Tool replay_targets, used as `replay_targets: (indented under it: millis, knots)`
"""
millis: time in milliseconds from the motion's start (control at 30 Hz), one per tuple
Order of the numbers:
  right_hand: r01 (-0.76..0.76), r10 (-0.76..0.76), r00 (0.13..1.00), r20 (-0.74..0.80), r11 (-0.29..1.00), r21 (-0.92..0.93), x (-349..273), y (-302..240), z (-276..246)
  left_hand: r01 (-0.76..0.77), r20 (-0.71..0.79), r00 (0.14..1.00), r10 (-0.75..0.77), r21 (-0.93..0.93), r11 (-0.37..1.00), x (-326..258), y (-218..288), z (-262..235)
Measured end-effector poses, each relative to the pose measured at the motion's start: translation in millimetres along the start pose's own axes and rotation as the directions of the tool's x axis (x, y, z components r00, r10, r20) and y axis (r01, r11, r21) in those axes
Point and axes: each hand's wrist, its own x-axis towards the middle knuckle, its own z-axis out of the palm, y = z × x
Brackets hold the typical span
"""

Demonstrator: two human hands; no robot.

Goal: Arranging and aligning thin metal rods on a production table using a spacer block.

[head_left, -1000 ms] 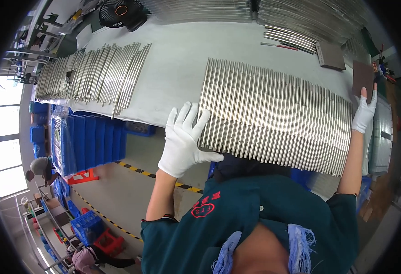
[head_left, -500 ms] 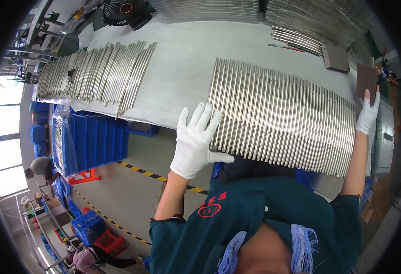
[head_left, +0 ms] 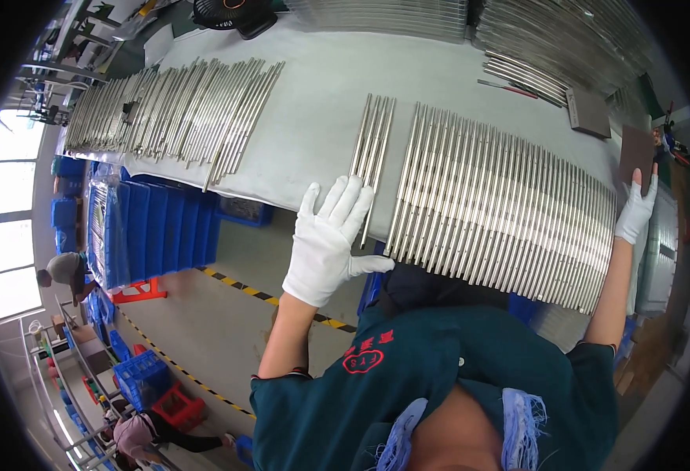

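My left hand (head_left: 325, 239), in a white glove, lies with its fingers spread and their tips over the lower part of a small group of metal rods (head_left: 374, 145). A narrow gap parts these rods from a wide row of silvery rods (head_left: 502, 204), laid side by side along the table's near edge. At the row's right end, my right hand (head_left: 636, 208), also gloved but with bare fingertips showing, grips a flat brown rectangular block (head_left: 636, 153). Small dark holes or marks show along the rods.
More rods (head_left: 176, 118) lie unevenly on the white-covered table (head_left: 306, 102) at the left. A black fan (head_left: 235, 14), clear plastic trays (head_left: 384, 17), a second brown block (head_left: 588, 112) and a few loose rods (head_left: 525, 76) are at the back. Blue crates (head_left: 164, 231) stand below left; two people are beyond.
My left hand has moved slightly left, and several rods have come apart from the row's left end with it. The right hand still grips the brown block. The whole view has shifted a little.
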Motion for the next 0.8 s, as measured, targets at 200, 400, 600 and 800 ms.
replay_targets:
  millis: [200,400,600,800]
  knots:
    - [0.018,-0.017,1.0,0.01,0.999,-0.029,1.3,2.7,-0.7,0.011,0.002,1.0,-0.011,-0.006,1.0,-3.7,-0.5,-0.8]
    - [0.006,-0.006,1.0,0.009,1.0,-0.005,-1.0,-3.0,-0.3,-0.072,0.1,0.992,0.082,-0.1,0.992,-5.0,18.3,2.0]
    - [-0.006,0.006,1.0,0.012,1.0,0.019,-2.3,-6.5,1.3,-0.085,0.126,0.987,0.1,-0.123,0.989,-4.1,26.2,3.6]
    - [-0.009,0.008,1.0,0.02,0.999,0.033,-2.3,-7.1,1.4,-0.034,0.123,0.992,0.038,-0.032,0.999,-14.5,11.8,-3.6]
